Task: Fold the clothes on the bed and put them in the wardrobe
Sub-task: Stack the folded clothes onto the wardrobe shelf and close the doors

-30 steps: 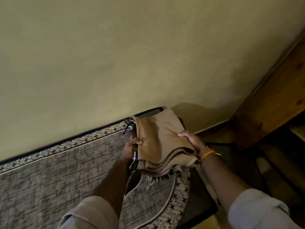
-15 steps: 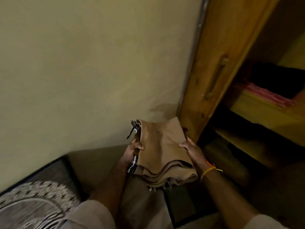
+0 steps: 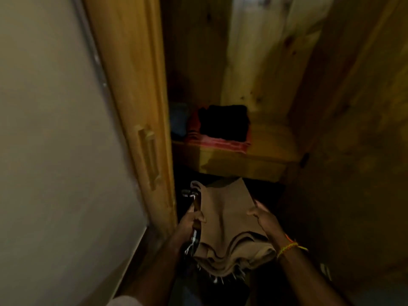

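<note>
Because the folded brown cloth (image 3: 227,226) must stay stacked until it reaches the shelf (image 3: 271,144) beyond your fingers, your left hand (image 3: 189,224) and right hand (image 3: 265,219) pinch its opposite edges

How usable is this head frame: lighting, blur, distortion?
Head view: dim and warm-toned; the wardrobe shelf catches light, while the space below it is near black. The black garment shows no detail. Door edges bow from the wide lens. The folded brown cloth and both hands are slightly soft.
</note>
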